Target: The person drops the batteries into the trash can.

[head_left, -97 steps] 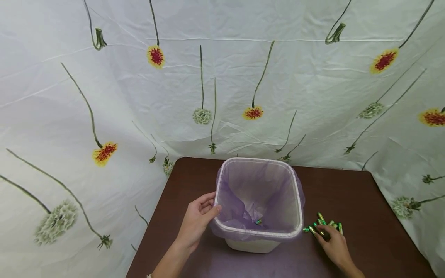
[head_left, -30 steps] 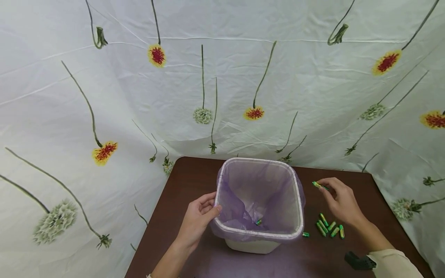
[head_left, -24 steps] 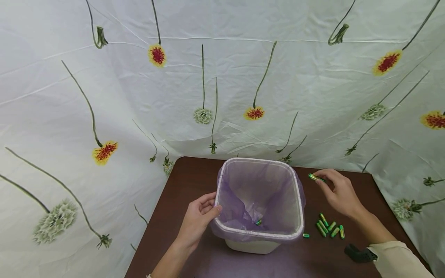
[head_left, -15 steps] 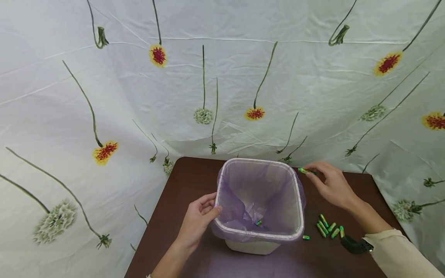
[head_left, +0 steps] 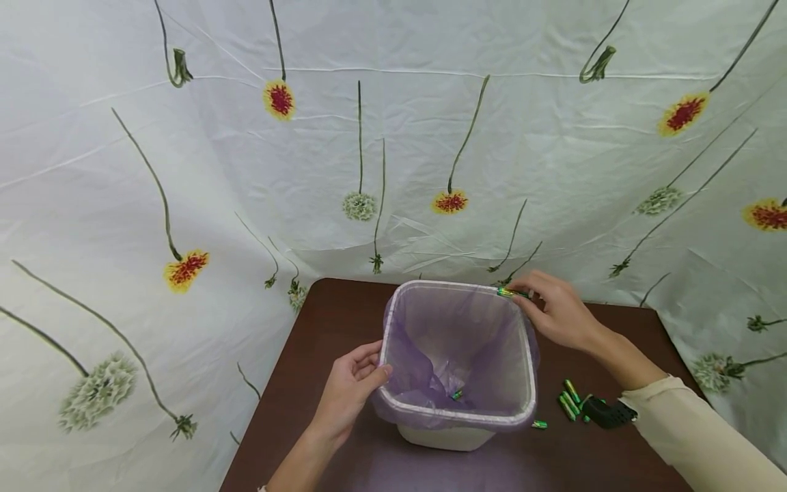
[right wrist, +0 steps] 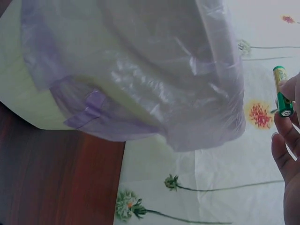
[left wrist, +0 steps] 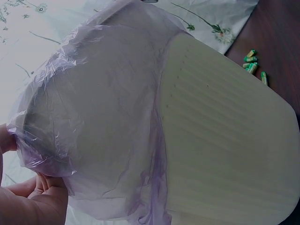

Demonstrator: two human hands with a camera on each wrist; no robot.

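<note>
While aloft, battery near bin.

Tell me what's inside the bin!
Inside the bin there's a thin purple bag, with a bit of green battery showing down low. The bag's folds and the near rim cover the rest of the bottom, so I can't tell if more batteries hide there.

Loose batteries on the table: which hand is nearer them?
Right. The right hand is raised beyond the batteries by the bin's far right corner; the left hand grips the bin's left side, across from them.
</note>
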